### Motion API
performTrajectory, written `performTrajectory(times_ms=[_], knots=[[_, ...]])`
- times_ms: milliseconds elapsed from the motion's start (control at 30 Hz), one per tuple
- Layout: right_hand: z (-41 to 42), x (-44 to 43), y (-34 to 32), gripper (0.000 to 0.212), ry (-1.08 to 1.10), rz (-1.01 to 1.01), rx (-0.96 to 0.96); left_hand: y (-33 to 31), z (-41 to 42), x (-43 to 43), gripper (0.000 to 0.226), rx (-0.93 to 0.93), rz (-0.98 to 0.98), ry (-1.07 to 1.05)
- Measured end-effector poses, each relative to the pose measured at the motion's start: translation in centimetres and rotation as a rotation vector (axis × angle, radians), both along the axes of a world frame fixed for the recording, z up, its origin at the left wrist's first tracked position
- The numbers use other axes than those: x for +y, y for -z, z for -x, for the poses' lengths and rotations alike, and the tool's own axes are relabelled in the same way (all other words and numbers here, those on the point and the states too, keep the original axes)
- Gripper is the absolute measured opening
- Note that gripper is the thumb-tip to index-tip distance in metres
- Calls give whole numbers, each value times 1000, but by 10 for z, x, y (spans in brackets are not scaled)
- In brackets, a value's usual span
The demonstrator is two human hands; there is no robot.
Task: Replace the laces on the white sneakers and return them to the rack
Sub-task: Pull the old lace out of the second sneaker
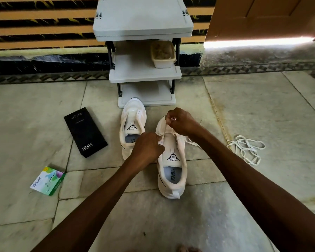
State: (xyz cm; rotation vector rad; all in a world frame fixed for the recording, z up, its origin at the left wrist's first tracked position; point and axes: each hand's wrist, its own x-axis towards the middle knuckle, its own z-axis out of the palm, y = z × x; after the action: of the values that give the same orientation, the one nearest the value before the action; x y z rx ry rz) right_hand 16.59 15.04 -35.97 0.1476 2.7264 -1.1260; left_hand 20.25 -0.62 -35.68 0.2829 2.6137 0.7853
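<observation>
1. Right hand [178, 122] fingers curled tight, pinching a white lace end [173, 118] over the toe part of the near sneaker [173, 171].
2. Left hand [145, 148] closed on the same sneaker, gripping the left edge of its upper by the eyelets, at 9 o'clock of the tongue.
3. Near sneaker sits on the stone floor [244, 106], heel toward the person, toe at 12 o'clock; tongue logo reads SPEED, insole reads SPEED & FLEXIBLE.
4. No lace is visible across its eyelets; the hands hide part of the front.
5. Lace strand [194, 142] shows at 3 o'clock of this sneaker, under the right forearm; cannot tell if it joins the pinched end.
6. Far sneaker [133, 122] lies at 10 o'clock of the near one, just beside it, toe against the foot of the rack [144, 70], unlaced as far as visible.
7. Rack stands at 12 o'clock against the wall, grey shelves; a lidded tub [163, 53] sits on the middle shelf, right side.
8. Loose lace [247, 150] lies in a tangle on the floor at 3 o'clock, well apart from both shoes.
9. Black box [85, 131], marked vivo and 120W, lies flat at 9 o'clock.
10. Green Odonil packet [47, 180] lies at 8 o'clock, near the box, not touching.
</observation>
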Motion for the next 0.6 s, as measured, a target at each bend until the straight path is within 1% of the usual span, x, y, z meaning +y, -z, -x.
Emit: performTrajectory(times_ms=[33, 67, 100, 167, 267, 300, 367, 467, 600], knots=[[-5, 0, -1, 21, 74, 215, -47, -1, 0, 0, 12, 22, 3, 4], [-9, 0, 0, 23, 137, 350, -72, -2, 1, 1, 12, 40, 14, -4], [-13, 1, 3, 25, 177, 396, -80, -4, 1, 1, 15, 49, 22, -13], [-15, -1, 9, 26, 210, 382, -89, -1, 2, 1, 14, 55, 37, -19], [-17, -6, 11, 24, 200, 328, -118, 5, 6, -1, 36, 49, 46, -57], [-18, -6, 12, 22, 198, 301, -111, 6, 6, 0, 39, 41, 46, -69], [-17, -3, 15, 18, 194, 265, -107, 9, 7, 0, 34, 33, 51, -85], [-14, 7, 21, 26, 221, 355, -212, 9, 6, 2, 33, 40, 59, -75], [-15, 14, 29, 33, 240, 443, -251, 8, 4, 3, 49, 44, 70, -72]])
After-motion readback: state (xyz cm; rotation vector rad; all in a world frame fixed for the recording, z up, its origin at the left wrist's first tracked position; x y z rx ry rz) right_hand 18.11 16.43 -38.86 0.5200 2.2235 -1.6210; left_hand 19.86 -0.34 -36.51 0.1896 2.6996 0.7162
